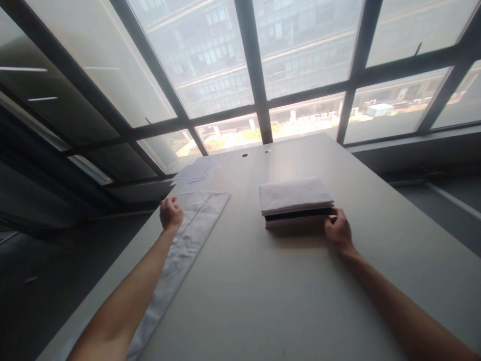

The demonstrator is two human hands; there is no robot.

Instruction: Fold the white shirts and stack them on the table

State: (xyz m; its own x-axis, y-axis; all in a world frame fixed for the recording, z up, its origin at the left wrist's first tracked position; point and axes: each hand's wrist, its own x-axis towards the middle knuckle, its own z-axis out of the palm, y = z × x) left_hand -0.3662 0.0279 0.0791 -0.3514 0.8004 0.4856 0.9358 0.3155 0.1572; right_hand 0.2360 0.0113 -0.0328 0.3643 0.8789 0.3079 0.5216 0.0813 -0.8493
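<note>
White table [233, 291] had a long white cloth [199, 225] down its left side, plus a folded white-and-black stack [296, 198] right of that. Right hand [340, 230] was at the stack's right end, couldn't tell if gripping. Left hand [172, 215] was loosely curled by the cloth, contents unclear.

The left forearm [128, 291] hides part of the long white cloth [193, 233]; bottom edge crops both

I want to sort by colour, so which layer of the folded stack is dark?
The middle layer, between the white top and lighter bottom; only it looks black.
</note>
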